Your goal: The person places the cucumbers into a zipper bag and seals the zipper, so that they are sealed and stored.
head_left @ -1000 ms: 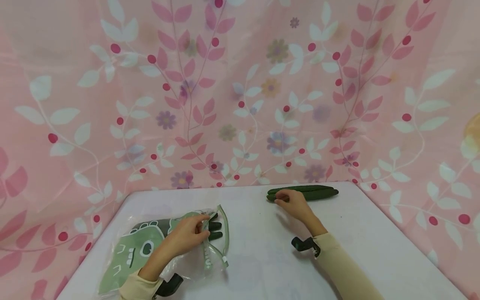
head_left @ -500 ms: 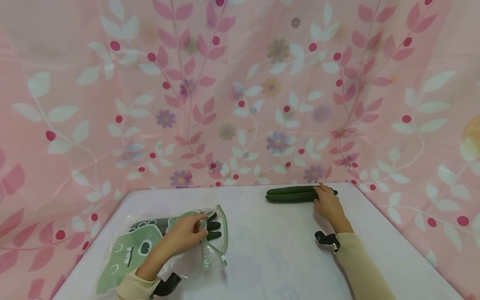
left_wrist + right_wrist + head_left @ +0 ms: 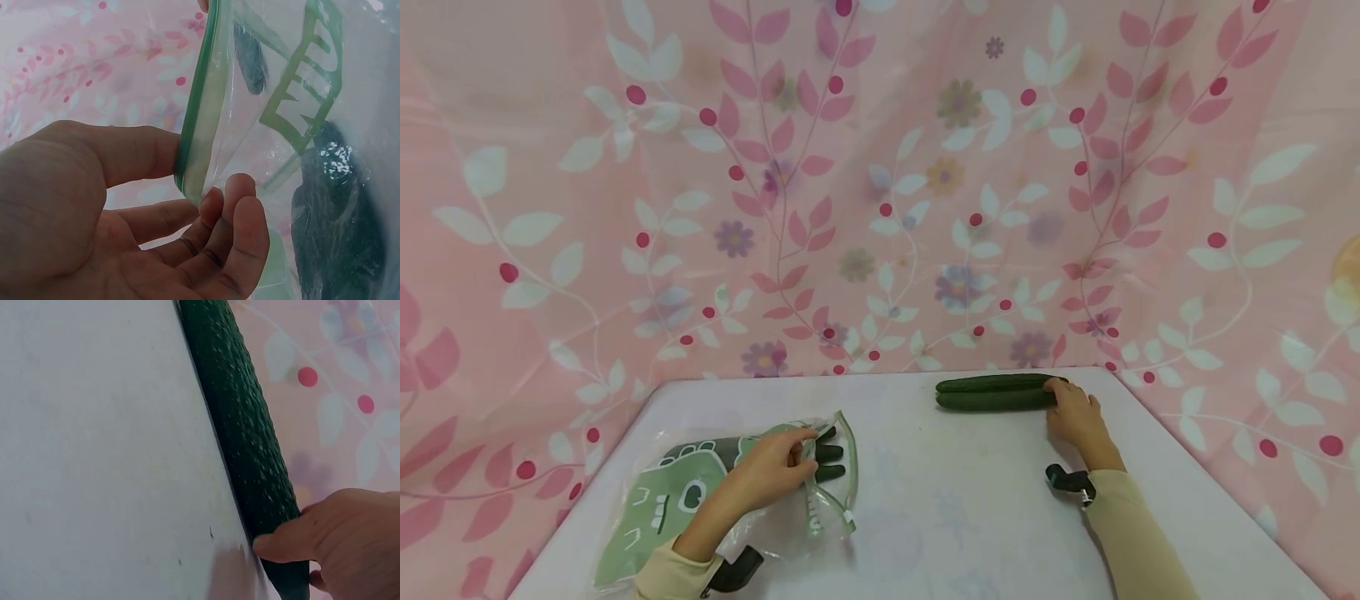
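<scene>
A clear zip bag [image 3: 647,521] with a green cartoon print lies at the left of the table. My left hand [image 3: 769,471] pinches the rim of its opening between thumb and fingers; the left wrist view shows the green zip edge [image 3: 199,112] in that grip. Several dark green cucumbers [image 3: 830,452] are inside, their ends near the mouth. At the back right, two cucumbers [image 3: 992,401] lie side by side. My right hand [image 3: 1075,421] grips the right end of the nearer one, thumb on the near side; in the right wrist view its fingers are partly hidden behind the cucumber [image 3: 240,419].
The white table [image 3: 925,500] has its back edge just behind the two cucumbers. A pink floral curtain [image 3: 880,167] hangs behind and at both sides. A dark wrist camera [image 3: 737,571] sits on the left wrist, another camera [image 3: 1067,479] on the right.
My right hand has moved right along the cucumbers, from their left end to their right end, and now grips there. My left hand and the bag have stayed in place.
</scene>
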`<state>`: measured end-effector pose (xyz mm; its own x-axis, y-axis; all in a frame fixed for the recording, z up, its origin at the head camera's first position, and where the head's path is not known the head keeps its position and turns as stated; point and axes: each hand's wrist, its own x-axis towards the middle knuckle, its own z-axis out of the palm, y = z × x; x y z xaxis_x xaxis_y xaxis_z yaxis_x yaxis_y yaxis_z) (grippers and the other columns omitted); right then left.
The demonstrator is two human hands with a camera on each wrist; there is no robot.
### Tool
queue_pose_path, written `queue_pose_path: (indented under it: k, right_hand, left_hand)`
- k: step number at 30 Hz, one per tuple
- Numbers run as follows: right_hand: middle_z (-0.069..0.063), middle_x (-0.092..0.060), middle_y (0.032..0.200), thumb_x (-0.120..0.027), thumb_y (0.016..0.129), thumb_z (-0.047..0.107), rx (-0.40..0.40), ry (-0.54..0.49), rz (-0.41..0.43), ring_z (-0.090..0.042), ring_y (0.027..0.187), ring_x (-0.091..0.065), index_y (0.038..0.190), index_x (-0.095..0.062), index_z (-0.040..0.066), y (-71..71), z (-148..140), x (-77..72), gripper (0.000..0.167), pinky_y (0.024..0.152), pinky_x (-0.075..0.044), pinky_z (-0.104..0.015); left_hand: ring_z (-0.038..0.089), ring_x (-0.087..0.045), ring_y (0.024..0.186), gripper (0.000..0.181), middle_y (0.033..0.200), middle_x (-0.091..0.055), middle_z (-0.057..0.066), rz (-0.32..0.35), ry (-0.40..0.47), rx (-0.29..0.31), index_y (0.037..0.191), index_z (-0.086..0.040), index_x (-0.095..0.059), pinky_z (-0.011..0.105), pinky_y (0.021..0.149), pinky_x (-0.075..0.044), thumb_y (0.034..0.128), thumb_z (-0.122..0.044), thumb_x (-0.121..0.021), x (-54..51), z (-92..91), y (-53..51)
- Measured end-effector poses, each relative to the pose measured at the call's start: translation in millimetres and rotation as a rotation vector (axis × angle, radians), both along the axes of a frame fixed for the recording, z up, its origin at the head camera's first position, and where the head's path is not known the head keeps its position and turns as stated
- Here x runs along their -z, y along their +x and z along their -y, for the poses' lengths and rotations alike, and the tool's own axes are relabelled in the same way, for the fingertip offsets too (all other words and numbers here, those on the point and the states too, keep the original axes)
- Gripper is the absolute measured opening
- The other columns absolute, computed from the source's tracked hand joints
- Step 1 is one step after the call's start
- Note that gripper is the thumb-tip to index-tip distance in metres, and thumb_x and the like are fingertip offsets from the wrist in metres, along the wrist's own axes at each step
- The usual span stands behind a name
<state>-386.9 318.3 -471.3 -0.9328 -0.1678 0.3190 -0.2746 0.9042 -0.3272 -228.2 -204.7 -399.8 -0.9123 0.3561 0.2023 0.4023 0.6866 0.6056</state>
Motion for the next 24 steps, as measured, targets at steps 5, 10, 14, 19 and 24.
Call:
queue_pose_path:
  k: [5,10,14,19,24]
  right_hand:
    - [-0.038,-0.045,0.128,-0.077,0.091,0.015,-0.028,0.009,0.022,-0.059,0.119,-0.040,0.139,-0.056,-0.001,0.6,-15.9,-1.9,0.054,0.093,-0.030,-0.077]
    - [-0.030,-0.055,0.118,-0.085,0.088,0.025,-0.090,-0.026,0.073,-0.051,0.110,-0.048,0.120,-0.063,0.006,2.0,-31.1,0.4,0.043,0.087,-0.040,-0.072]
    - [-0.022,-0.067,0.112,-0.087,0.086,0.022,-0.132,-0.077,0.120,-0.044,0.103,-0.061,0.125,-0.060,0.006,6.3,-39.0,1.5,0.050,0.090,-0.046,-0.069]
    - [-0.017,-0.070,0.107,-0.087,0.086,0.021,-0.139,-0.091,0.115,-0.039,0.099,-0.062,0.125,-0.070,0.000,11.4,-44.2,0.8,0.048,0.093,-0.046,-0.067]
    - [-0.013,-0.069,0.105,-0.088,0.085,0.023,-0.177,-0.089,0.133,-0.035,0.096,-0.060,0.119,-0.074,0.001,14.0,-45.3,1.3,0.043,0.090,-0.047,-0.064]
  left_hand:
    - [0.009,-0.045,0.060,0.048,0.071,-0.052,-0.005,-0.003,-0.009,-0.013,0.136,0.008,-0.061,0.031,0.059,-0.040,0.0947,-0.014,-0.072,0.7,0.1,-0.6]
    - [0.009,-0.045,0.060,0.047,0.071,-0.052,-0.005,-0.014,-0.015,-0.020,0.136,0.008,-0.062,0.031,0.059,-0.040,0.0943,-0.013,-0.072,0.6,0.5,-0.9]
    - [0.009,-0.045,0.060,0.047,0.072,-0.051,-0.005,-0.009,-0.004,-0.018,0.136,0.008,-0.062,0.031,0.059,-0.039,0.0946,-0.013,-0.072,-0.2,0.2,0.5]
    - [0.009,-0.045,0.060,0.047,0.072,-0.051,-0.004,-0.007,0.006,-0.014,0.135,0.008,-0.062,0.031,0.059,-0.039,0.0942,-0.014,-0.073,-0.8,-0.5,1.7]
    - [0.009,-0.045,0.060,0.048,0.072,-0.052,-0.004,0.002,0.004,-0.025,0.136,0.007,-0.062,0.031,0.059,-0.039,0.0947,-0.013,-0.073,-1.0,-0.1,1.7]
